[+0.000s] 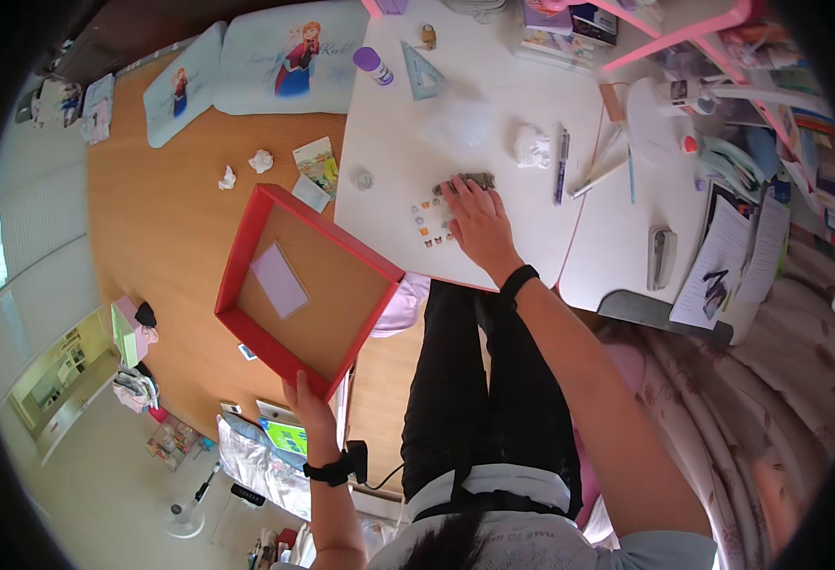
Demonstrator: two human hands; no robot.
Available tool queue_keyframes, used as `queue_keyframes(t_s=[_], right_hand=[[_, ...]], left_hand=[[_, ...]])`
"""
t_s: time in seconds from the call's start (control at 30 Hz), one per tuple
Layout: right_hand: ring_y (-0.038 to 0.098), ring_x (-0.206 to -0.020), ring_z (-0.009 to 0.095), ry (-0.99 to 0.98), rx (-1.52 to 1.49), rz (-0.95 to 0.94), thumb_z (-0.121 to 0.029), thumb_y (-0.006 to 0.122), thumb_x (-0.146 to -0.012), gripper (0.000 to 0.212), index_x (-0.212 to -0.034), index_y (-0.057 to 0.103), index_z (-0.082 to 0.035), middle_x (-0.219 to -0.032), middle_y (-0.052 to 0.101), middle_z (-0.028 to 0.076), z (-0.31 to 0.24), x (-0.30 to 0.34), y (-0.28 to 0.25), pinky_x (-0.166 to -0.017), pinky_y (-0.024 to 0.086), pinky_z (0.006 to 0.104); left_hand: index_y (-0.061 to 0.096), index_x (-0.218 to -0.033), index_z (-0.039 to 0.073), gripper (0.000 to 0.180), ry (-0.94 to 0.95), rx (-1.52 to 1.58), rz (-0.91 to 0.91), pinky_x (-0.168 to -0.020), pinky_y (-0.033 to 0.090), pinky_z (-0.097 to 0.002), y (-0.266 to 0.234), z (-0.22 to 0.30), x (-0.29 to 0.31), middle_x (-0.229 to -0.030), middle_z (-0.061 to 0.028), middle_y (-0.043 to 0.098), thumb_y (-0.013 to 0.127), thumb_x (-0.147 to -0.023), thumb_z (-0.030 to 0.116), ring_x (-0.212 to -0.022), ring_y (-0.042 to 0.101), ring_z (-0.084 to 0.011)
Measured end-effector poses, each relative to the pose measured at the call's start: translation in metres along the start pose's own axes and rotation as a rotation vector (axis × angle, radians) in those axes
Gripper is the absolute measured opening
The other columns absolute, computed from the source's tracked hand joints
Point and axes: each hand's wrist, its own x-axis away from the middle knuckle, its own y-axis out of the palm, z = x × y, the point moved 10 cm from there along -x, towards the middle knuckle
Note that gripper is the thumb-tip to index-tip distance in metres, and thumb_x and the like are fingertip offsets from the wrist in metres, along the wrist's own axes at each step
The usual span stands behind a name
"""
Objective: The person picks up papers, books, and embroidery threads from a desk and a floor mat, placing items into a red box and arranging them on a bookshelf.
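Note:
My left hand (310, 414) grips the near corner of a red open box (239, 249) with a brown inside, tilted off the table's left edge. A pale lilac card (280, 280) lies in the box. On the white table, my right hand (479, 220) lies with its fingers stretched out, the fingertips over a small dark grey item (480, 180) whose kind I cannot make out. Beside and partly under that hand is a clear sheet of small stickers (427, 222).
Around the white table (379, 152) lie a crumpled white tissue (532, 146), a pen (562, 167), a set square (421, 72), a purple-capped glue stick (373, 66) and a small padlock (428, 36). A stapler-like item in clear packaging (662, 256) is at the right. Crumpled paper (260, 161) lies on the floor.

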Motion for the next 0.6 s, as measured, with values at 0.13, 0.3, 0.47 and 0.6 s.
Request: queue_keyframes(t_s=[0.13,0.3,0.47,0.6], right_hand=[[0.041,-0.11,0.02,0.101,-0.026,-0.097,-0.02,0.06,-0.071,0.058,-0.125,0.039,-0.021,-0.122,0.042,0.003,0.012,-0.011,0.011,-0.092,0.033,0.0412],[0.041,-0.108,0.025,0.147,-0.078,-0.098,-0.023,0.063,-0.07,0.057,-0.123,0.041,-0.022,-0.119,0.042,0.006,0.011,-0.015,-0.002,-0.089,0.034,0.0423],[0.041,-0.106,0.026,0.254,-0.147,-0.018,-0.023,0.062,-0.071,0.048,-0.117,0.047,-0.016,-0.115,0.043,0.009,0.059,0.003,-0.032,-0.088,0.035,0.0407],[0.049,-0.086,0.024,0.568,-0.016,0.213,-0.012,0.063,-0.067,0.019,-0.085,0.058,-0.011,-0.088,0.054,0.004,0.155,0.027,-0.07,-0.077,0.039,0.0357]], left_hand=[[0.032,-0.127,0.003,0.041,-0.043,-0.089,-0.082,-0.09,0.038,-0.0335,0.028,0.027,-0.023,-0.121,-0.0095,0.043,0.042,-0.088,0.012,-0.107,0.044,-0.0209],[0.028,-0.129,0.004,0.043,-0.042,-0.109,-0.131,-0.083,0.044,-0.0333,0.049,0.043,-0.041,-0.122,-0.0092,0.041,0.041,-0.09,0.017,-0.106,0.046,-0.0212],[0.03,-0.128,0.005,0.044,0.018,-0.186,-0.235,-0.082,0.043,-0.0341,0.071,0.055,-0.038,-0.12,-0.0093,0.043,0.043,-0.089,0.019,-0.104,0.047,-0.0214],[0.03,-0.128,0.004,0.043,-0.018,-0.209,-0.257,-0.083,0.043,-0.0335,0.081,0.04,-0.022,-0.12,-0.0098,0.043,0.043,-0.089,0.018,-0.104,0.047,-0.0222]])
